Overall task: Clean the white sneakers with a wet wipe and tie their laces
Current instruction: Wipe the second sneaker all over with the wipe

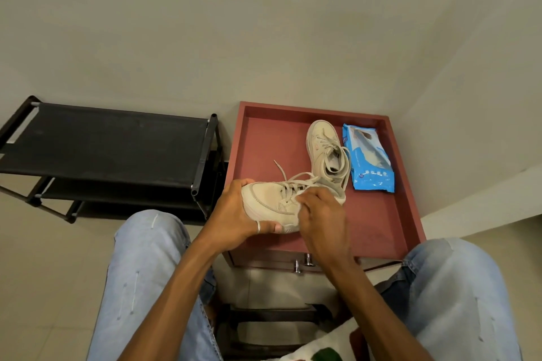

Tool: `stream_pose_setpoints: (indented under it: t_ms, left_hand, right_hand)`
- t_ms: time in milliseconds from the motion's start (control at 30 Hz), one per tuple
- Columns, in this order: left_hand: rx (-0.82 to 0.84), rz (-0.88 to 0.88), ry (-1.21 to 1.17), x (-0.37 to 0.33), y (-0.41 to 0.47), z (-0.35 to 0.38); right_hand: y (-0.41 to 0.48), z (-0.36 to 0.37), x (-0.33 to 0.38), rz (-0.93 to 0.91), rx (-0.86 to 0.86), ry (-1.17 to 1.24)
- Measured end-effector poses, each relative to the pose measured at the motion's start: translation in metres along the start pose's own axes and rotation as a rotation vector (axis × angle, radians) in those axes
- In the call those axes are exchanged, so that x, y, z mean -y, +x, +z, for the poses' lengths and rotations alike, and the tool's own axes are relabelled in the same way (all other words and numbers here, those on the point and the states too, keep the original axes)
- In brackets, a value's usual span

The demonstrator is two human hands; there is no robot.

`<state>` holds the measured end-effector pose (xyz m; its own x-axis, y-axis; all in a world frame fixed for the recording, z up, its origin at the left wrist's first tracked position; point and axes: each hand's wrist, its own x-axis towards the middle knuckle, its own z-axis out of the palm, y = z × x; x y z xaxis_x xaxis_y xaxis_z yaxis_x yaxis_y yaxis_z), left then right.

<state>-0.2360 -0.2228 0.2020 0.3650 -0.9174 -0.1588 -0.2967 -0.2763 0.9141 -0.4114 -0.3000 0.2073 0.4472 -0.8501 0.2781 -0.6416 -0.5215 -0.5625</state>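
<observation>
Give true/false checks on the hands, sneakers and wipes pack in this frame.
1. The left hand grips a sneaker by its toe. True.
2. Both sneakers are held. False: the second sneaker stands on the cabinet top, beside the pack.
3. The right hand holds the pack. False: it presses a wipe to the held sneaker.
4. The held sneaker's laces are loose. True.
</observation>
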Motion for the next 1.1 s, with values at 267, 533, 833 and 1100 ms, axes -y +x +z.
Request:
stream_pose_setpoints:
  t_ms: [267,533,833,1100]
  left_hand:
    - [0.006,-0.01,0.019,0.002,0.001,-0.001]
    - [0.016,0.002,0.053,0.005,-0.001,-0.002]
    - [0.004,-0.088,0.014,0.009,0.007,-0.004]
    - [0.036,-0.106,0.01,0.012,0.008,-0.005]
  right_hand:
    - [0.008,-0.009,-0.006,0.025,-0.007,0.001]
    - [-0.005,0.005,0.015,0.015,0.107,0.198]
    - [0.008,-0.007,-0.011,0.149,-0.046,-0.025]
    - [0.018,-0.006,-0.016,0.096,-0.043,-0.104]
